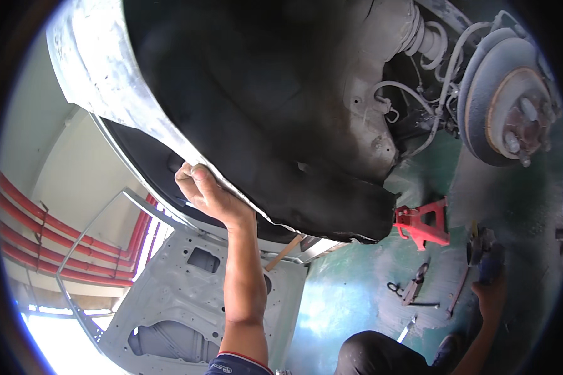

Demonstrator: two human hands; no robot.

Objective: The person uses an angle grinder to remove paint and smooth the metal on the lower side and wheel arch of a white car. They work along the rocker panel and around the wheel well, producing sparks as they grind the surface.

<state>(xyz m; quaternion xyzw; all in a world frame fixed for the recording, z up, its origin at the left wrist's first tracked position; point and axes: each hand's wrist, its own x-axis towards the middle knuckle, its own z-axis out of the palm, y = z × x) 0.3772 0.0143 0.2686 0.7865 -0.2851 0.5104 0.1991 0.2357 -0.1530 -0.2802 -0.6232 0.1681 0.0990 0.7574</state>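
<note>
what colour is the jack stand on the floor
The jack stand is red; it shows best in the head view.

The single view came from the person's own head, through the left one of two wide fisheye cameras. It looked down past a bent knee [378,355] and the left hand [216,199], facing a car's wheel well [263,106] from close by. The brake disc [481,106] sat toward the right rim, the floor [344,281] lay farther off below, and wall pipes [62,247] bowed at the left.
</note>
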